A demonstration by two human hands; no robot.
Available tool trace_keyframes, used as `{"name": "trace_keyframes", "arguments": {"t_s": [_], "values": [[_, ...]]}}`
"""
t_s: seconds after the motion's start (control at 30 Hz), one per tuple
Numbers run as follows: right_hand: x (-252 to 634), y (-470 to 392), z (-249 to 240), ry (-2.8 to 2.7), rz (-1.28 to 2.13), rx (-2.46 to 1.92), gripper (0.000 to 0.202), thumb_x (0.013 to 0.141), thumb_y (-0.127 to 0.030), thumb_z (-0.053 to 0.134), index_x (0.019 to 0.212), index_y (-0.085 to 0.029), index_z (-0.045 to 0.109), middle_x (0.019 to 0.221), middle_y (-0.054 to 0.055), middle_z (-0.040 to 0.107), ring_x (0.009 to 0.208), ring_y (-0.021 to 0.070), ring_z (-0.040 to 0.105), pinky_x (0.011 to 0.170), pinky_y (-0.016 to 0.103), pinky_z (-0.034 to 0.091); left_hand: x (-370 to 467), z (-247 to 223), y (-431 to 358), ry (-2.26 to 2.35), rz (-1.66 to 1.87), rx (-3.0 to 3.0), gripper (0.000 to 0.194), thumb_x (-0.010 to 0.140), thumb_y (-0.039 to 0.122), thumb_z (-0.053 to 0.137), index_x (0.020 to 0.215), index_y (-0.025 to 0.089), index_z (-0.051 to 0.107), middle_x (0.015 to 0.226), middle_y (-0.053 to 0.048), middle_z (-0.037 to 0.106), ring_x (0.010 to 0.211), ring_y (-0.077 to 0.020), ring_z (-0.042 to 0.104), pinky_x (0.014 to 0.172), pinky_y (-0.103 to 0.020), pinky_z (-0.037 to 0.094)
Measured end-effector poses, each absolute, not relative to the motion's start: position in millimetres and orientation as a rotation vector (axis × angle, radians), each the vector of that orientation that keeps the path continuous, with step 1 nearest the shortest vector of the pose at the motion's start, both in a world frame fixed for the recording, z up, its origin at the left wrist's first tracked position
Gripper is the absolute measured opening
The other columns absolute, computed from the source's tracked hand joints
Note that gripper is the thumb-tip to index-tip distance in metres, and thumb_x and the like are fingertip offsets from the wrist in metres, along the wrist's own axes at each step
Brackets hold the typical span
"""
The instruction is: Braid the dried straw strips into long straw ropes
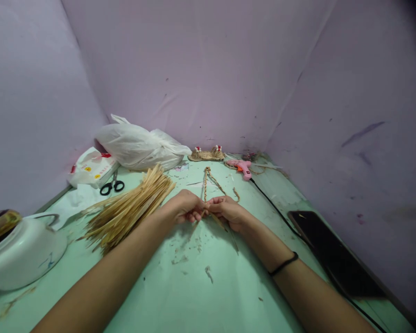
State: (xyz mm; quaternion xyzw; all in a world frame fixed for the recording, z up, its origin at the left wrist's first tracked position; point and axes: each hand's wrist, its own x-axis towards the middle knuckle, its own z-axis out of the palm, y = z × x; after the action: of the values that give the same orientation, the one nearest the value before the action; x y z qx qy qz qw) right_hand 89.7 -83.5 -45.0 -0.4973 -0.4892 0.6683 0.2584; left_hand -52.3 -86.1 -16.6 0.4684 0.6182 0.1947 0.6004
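A thin braided straw cord (205, 185) runs down the middle of the green table, bends at its top, and has a second length going off to the right. My left hand (190, 206) pinches the lower end of the braid. Right beside it, fingertips nearly touching, my right hand (226, 210) is closed on the same end. Loose straw strands (217, 222) stick out below the fingers toward me. A bundle of dry straw (135, 208) lies to the left of my left hand.
Along the back are a white plastic bag (142, 147), a woven piece with red and white beads (206, 155) and a pink glue gun (241, 168). Left: tissue pack (95, 169), black-handled scissors (113, 187), white bowl (24, 254). Right: black cable (275, 208), dark phone-like slab (333, 254).
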Motion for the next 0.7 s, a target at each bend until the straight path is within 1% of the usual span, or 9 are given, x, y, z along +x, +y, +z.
{"name": "trace_keyframes", "arguments": {"t_s": [0.1, 0.17, 0.27, 0.37, 0.47, 0.53, 0.6, 0.7], "values": [[92.4, -80.7, -45.6, -1.39, 1.78, -1.334, 0.007, 0.056, -0.016, 0.056, 0.06, -0.014, 0.053, 0.045, -0.005, 0.05, 0.034, 0.0022, 0.028, 0.035, 0.017, 0.015, -49.4, -26.0, -84.5, 1.297, 0.418, 0.948, 0.01, 0.063, 0.01, 0.051, 0.054, 0.009, 0.053, 0.044, -0.001, 0.05, 0.034, -0.0044, 0.04, 0.034, -0.016, 0.029], [94.4, -78.1, -45.8, -1.489, 1.703, -1.353, 0.006, 0.054, -0.014, 0.056, 0.059, -0.014, 0.053, 0.044, -0.005, 0.048, 0.036, 0.0023, 0.028, 0.036, 0.017, 0.017, -47.7, -27.4, -85.2, 1.36, 0.422, 0.982, 0.011, 0.062, 0.009, 0.052, 0.051, 0.01, 0.051, 0.038, 0.001, 0.046, 0.032, -0.0048, 0.038, 0.032, -0.016, 0.029], [96.8, -75.3, -45.7, -1.697, 1.56, -1.365, 0.004, 0.054, -0.012, 0.055, 0.057, -0.014, 0.052, 0.045, -0.004, 0.048, 0.04, 0.0043, 0.035, 0.041, 0.017, 0.026, -44.3, -23.8, -88.1, 1.486, 0.402, 1.129, 0.014, 0.06, 0.01, 0.051, 0.047, 0.011, 0.049, 0.033, 0.001, 0.042, 0.03, -0.0062, 0.037, 0.032, -0.019, 0.028], [97.1, -76.3, -44.7, -1.982, 1.263, -1.386, 0.002, 0.057, -0.013, 0.054, 0.057, -0.014, 0.056, 0.05, -0.001, 0.054, 0.046, 0.0077, 0.042, 0.045, 0.019, 0.03, -40.2, -22.6, -91.1, 1.568, 0.401, 1.241, 0.012, 0.056, 0.01, 0.05, 0.044, 0.012, 0.047, 0.031, 0.003, 0.039, 0.027, -0.0064, 0.034, 0.031, -0.02, 0.026], [94.2, -83.0, -40.2, -2.248, 0.772, -1.479, 0.007, 0.059, -0.016, 0.054, 0.059, -0.015, 0.062, 0.056, 0.003, 0.06, 0.052, 0.0119, 0.048, 0.048, 0.022, 0.03, -36.8, -28.1, -92.2, 1.615, 0.432, 1.28, 0.014, 0.052, 0.012, 0.051, 0.041, 0.014, 0.044, 0.029, 0.004, 0.035, 0.026, -0.0061, 0.03, 0.03, -0.02, 0.022], [90.6, -90.5, -33.8, -2.3, 0.517, -1.612, 0.01, 0.06, -0.017, 0.054, 0.062, -0.016, 0.064, 0.061, 0.007, 0.063, 0.057, 0.0148, 0.052, 0.05, 0.024, 0.03, -34.9, -32.4, -92.3, 1.635, 0.444, 1.288, 0.015, 0.053, 0.015, 0.051, 0.04, 0.014, 0.044, 0.027, 0.004, 0.034, 0.025, -0.0063, 0.029, 0.03, -0.02, 0.02], [86.3, -99.7, -25.3, -2.299, 0.4, -1.759, 0.013, 0.061, -0.018, 0.054, 0.064, -0.016, 0.066, 0.064, 0.01, 0.065, 0.061, 0.0171, 0.055, 0.05, 0.024, 0.03, -33.6, -34.7, -92.2, 1.647, 0.448, 1.283, 0.015, 0.053, 0.016, 0.051, 0.04, 0.014, 0.044, 0.027, 0.003, 0.035, 0.025, -0.0065, 0.029, 0.03, -0.021, 0.021], [79.5, -113.5, -14.1, -2.34, 0.396, -1.83, 0.016, 0.062, -0.02, 0.052, 0.064, -0.015, 0.067, 0.064, 0.011, 0.065, 0.06, 0.0178, 0.057, 0.048, 0.024, 0.029, -34.0, -34.8, -92.0, 1.639, 0.449, 1.231, 0.013, 0.052, 0.016, 0.05, 0.041, 0.013, 0.046, 0.029, 0.003, 0.036, 0.026, -0.0063, 0.03, 0.031, -0.02, 0.022]]}}
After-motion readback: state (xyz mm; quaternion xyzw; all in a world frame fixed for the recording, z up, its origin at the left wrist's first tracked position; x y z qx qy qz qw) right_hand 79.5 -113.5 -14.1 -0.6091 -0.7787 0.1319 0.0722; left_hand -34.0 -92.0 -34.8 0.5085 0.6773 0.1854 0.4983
